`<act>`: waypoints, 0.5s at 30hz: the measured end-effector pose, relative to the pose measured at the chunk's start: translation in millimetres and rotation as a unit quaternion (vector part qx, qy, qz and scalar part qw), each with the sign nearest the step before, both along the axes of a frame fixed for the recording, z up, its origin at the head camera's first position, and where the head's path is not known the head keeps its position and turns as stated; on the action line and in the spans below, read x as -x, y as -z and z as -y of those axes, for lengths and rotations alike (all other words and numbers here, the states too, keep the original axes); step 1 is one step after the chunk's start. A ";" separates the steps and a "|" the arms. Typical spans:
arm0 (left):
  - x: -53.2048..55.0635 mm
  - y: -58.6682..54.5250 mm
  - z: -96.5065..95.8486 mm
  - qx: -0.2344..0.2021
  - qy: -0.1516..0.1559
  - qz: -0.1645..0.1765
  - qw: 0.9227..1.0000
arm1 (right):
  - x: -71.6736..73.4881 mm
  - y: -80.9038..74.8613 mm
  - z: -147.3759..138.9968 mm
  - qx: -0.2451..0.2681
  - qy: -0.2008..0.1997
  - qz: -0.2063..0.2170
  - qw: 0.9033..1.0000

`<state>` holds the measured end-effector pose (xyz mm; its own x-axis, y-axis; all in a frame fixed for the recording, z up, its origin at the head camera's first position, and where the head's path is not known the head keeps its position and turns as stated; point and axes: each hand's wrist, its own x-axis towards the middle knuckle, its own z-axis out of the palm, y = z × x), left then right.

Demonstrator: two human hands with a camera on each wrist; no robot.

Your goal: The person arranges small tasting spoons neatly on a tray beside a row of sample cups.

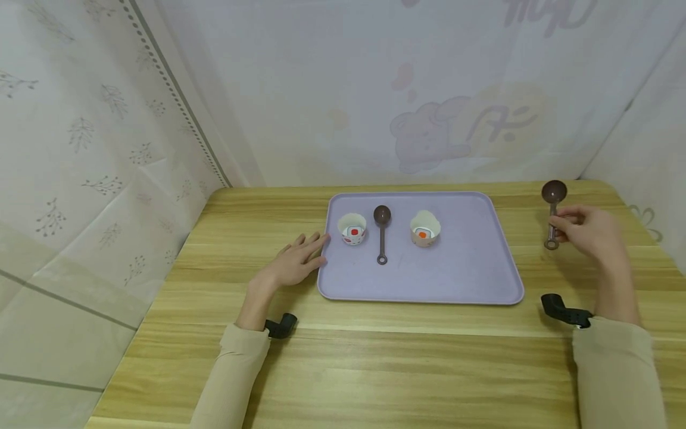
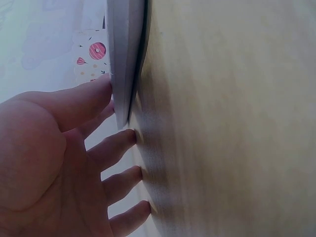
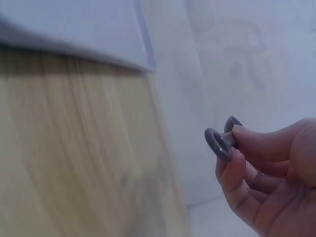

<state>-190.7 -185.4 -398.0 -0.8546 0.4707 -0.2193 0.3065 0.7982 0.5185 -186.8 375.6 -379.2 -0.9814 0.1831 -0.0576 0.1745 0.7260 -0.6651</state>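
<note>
Between the thumb and fingers of my right hand [image 1: 589, 232] a brown measuring spoon [image 1: 554, 192] is pinched by its handle, right of the tray. The right wrist view shows the ring end of that measuring spoon [image 3: 217, 143] poking out of the grip. My left hand [image 1: 292, 260] lies with fingers spread at the left edge of a lavender tray [image 1: 461, 268], its fingertips touching the rim and the tabletop. On the tray a second brown measuring spoon [image 1: 382, 215] lies between two paper baking cups, one with red prints [image 1: 354, 229], one tan [image 1: 425, 229].
The tray lies flat on a wood-grain table [image 1: 407, 369]. A pale printed cloth [image 1: 321, 89] hangs behind the table, and a leaf-patterned one [image 1: 96, 149] hangs at the left. Each baking cup has a small coloured patch inside.
</note>
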 end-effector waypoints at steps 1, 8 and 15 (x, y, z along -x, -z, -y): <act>0.1 0.2 0.1 0.000 0.000 -0.001 1.000 | 0.4 -0.7 2.8 0.002 -0.003 -0.006 1.000; 0.4 0.6 0.3 0.000 -0.001 0.000 1.000 | 2.9 -1.1 16.0 0.006 -0.015 -0.022 1.000; 1.4 2.5 0.8 -0.002 -0.002 0.003 1.000 | 5.2 -1.0 25.0 0.004 -0.024 -0.021 0.999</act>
<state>-192.0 -186.2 -400.5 -0.8549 0.4685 -0.2227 0.3000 0.7969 0.5244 -192.0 350.6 -378.3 -0.9906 0.1358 -0.0169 0.1113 0.7273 -0.6772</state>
